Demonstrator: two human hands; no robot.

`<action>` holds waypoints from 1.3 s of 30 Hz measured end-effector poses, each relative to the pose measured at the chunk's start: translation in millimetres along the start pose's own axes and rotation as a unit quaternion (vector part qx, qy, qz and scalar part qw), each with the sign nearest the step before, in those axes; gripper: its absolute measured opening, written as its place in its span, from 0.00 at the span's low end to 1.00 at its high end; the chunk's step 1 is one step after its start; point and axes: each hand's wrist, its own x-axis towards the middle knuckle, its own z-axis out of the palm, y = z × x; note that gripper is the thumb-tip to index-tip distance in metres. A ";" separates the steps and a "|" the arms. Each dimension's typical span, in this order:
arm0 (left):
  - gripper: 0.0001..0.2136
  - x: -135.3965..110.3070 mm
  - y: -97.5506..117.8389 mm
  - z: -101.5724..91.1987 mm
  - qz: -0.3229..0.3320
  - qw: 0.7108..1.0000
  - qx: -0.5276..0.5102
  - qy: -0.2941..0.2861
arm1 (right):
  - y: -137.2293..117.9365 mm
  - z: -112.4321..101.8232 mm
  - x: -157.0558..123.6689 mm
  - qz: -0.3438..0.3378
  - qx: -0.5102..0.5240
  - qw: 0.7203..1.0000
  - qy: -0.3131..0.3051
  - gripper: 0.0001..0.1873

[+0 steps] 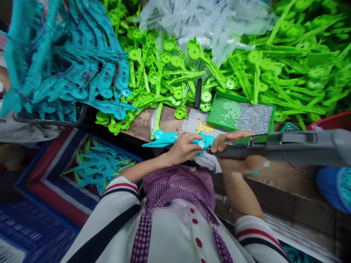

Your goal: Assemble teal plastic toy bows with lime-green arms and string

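Note:
My left hand (185, 148) is closed on a teal plastic part (164, 138) with a pointed end and a round white-marked disc. Its fingertips are close to the tip of a grey-and-black electric screwdriver (287, 146). My right hand (233, 151) wraps around the front of that screwdriver, which lies almost level and points left at the teal part. Fingers hide the middle of the part, and whether a screw sits at the tip cannot be made out. Just beyond the hands, a green perforated tray (226, 113) holds many small silvery screws.
Bright green plastic parts (178, 62) heap across the bench (142, 124), with clear pieces (208, 22) behind. Teal assemblies (95, 73) are stacked at left. A black-handled tool (198, 93) stands by the tray. A lined crate (55, 175) at lower left contains teal-and-green pieces.

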 end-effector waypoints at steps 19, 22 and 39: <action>0.07 67.1 36.0 -1.0 -0.022 0.986 -0.011 -0.163 | -23.2 -10.6 13.9 -0.110 -0.013 0.985 0.131 0.31; 0.16 69.0 24.4 -9.7 -0.020 0.991 -0.029 -0.127 | -17.2 -19.5 21.6 -0.104 -0.025 0.983 0.151 0.32; 0.18 -12.9 -35.1 -32.2 -0.161 0.967 0.166 -0.106 | 19.6 -20.5 28.4 -0.068 -0.063 0.990 0.109 0.25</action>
